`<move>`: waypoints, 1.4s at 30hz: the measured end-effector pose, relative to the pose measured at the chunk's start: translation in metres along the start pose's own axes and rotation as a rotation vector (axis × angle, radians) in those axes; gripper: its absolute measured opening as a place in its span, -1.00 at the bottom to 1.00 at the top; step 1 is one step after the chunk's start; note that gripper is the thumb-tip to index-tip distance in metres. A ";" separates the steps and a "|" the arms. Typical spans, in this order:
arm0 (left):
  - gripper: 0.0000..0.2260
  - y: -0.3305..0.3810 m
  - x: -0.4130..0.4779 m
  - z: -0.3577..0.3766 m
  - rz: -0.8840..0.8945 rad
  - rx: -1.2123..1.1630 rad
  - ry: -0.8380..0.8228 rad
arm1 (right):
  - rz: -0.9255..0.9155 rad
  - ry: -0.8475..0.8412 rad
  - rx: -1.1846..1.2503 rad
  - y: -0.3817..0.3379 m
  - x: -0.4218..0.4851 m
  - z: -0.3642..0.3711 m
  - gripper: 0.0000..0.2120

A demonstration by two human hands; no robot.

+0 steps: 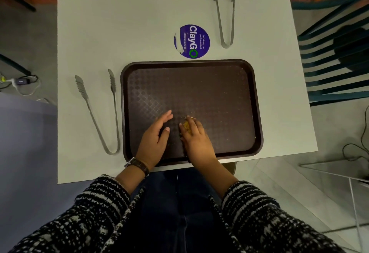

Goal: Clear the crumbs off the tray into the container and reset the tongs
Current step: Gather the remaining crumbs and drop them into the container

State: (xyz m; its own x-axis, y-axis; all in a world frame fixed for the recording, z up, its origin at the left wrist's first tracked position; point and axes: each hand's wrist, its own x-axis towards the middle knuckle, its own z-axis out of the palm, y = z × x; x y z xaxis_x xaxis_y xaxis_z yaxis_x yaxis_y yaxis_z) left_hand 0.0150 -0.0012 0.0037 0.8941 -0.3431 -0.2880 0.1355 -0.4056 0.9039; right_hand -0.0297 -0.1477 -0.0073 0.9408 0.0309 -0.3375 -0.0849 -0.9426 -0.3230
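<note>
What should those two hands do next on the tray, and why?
Probably sweep the right hand toward the cupped left hand, gathering the small yellowish heap of crumbs between them; loose specks are scattered over the brown tray, and no container is in view.

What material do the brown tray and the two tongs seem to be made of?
The tray looks like moulded plastic: dark brown, matte, with an embossed diamond texture and a rounded rim. Both tongs, left and far right, look like brushed metal, probably stainless steel: grey with a dull sheen.
</note>
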 end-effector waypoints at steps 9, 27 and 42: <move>-0.63 -0.006 -0.006 -0.007 -0.015 0.029 -0.054 | -0.109 0.184 0.072 0.008 -0.005 0.004 -0.60; -0.47 0.001 0.029 0.029 0.189 0.577 -0.402 | 0.923 0.318 1.471 0.021 0.003 -0.042 -0.81; -0.57 -0.022 0.012 0.071 0.452 0.710 -0.166 | 0.913 0.273 1.734 0.060 -0.041 -0.055 -0.85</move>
State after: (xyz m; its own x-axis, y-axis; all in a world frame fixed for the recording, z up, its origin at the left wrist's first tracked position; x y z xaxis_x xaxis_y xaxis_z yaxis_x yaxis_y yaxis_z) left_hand -0.0078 -0.0564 -0.0418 0.7162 -0.6967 -0.0409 -0.5676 -0.6157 0.5466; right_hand -0.0557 -0.2240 0.0360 0.4419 -0.3917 -0.8070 -0.5013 0.6381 -0.5843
